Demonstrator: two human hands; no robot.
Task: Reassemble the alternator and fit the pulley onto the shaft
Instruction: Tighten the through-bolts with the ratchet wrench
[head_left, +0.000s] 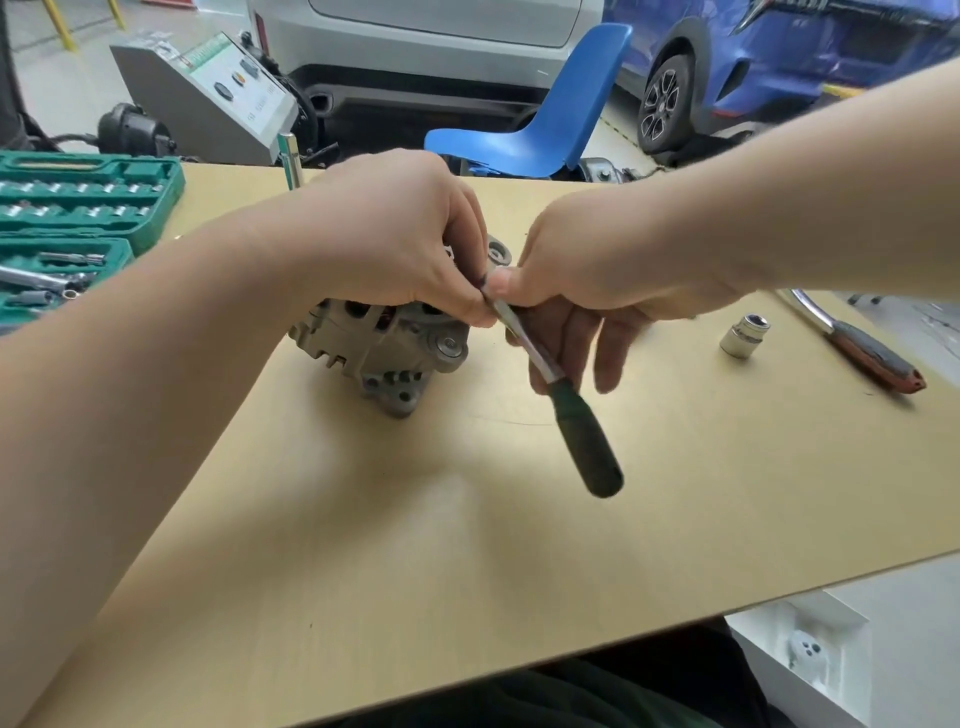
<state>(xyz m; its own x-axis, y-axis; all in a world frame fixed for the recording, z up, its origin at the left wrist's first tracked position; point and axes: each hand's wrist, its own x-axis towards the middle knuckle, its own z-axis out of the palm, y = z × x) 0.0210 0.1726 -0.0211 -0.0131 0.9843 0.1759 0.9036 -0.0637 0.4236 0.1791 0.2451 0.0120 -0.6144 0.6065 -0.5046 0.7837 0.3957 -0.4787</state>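
A grey aluminium alternator (384, 348) stands on the tan wooden table (467, 519), mostly hidden under my left hand (395, 234). A ratchet wrench with a dark green handle (576, 421) slants down toward me from above the alternator. My left hand's curled fingers pinch the ratchet's head end over the alternator top. My right hand (587, 275) holds the steel shank between thumb and fingers, its lower fingers hanging loose. What the ratchet head sits on is hidden. A round metal part (501, 253) shows just behind the hands.
A loose chrome socket (744, 336) stands right of the hands, and a second ratchet with a red-black grip (872, 356) lies beyond it. A green socket-set case (78, 208) is open at the left edge. A blue chair (550, 124) and parked cars are behind the table.
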